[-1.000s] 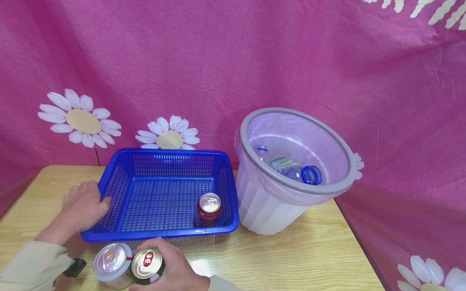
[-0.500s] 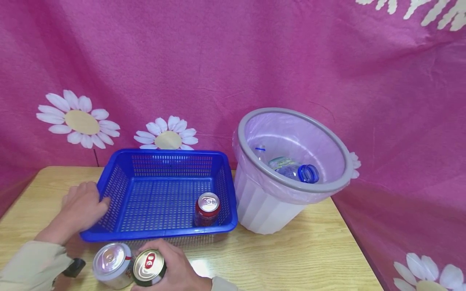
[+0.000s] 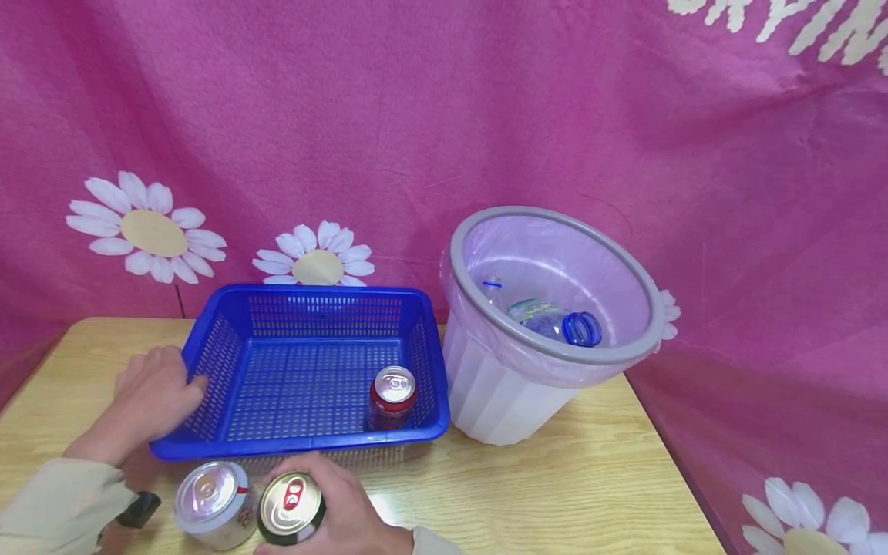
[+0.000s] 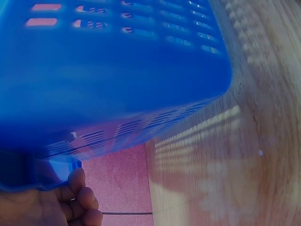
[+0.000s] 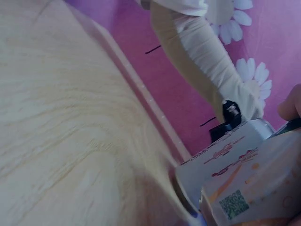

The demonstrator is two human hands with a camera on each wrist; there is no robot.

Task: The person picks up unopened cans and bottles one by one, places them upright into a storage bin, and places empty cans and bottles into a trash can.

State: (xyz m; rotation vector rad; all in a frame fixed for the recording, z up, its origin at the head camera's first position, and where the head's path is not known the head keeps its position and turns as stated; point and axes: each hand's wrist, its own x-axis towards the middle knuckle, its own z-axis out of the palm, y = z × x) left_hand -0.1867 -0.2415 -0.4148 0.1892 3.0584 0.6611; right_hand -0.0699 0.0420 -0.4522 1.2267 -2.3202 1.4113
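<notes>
My left hand (image 3: 156, 393) grips the left rim of a blue plastic basket (image 3: 298, 445), its fingers curled at the edge in the left wrist view. A red can (image 3: 393, 397) stands upright inside, near the basket's right front corner. In front of the basket my right hand (image 3: 340, 509) holds a can with a gold top and red tab (image 3: 291, 505); its printed side with a square code shows in the right wrist view. Just left of it stands a white can with a silver top (image 3: 211, 501), a narrow gap between their tops.
Right of the basket stands a white bin (image 3: 499, 401) with a grey rim and a pink liner. Clear plastic bottles (image 3: 544, 324) lie in it. Behind the wooden table (image 3: 555, 493) hangs a pink cloth (image 3: 416, 139) with daisies.
My right hand has shifted slightly right with the gold-topped can, widening the gap to the white can. The left hand stays at the basket rim. The head view has turned a little.
</notes>
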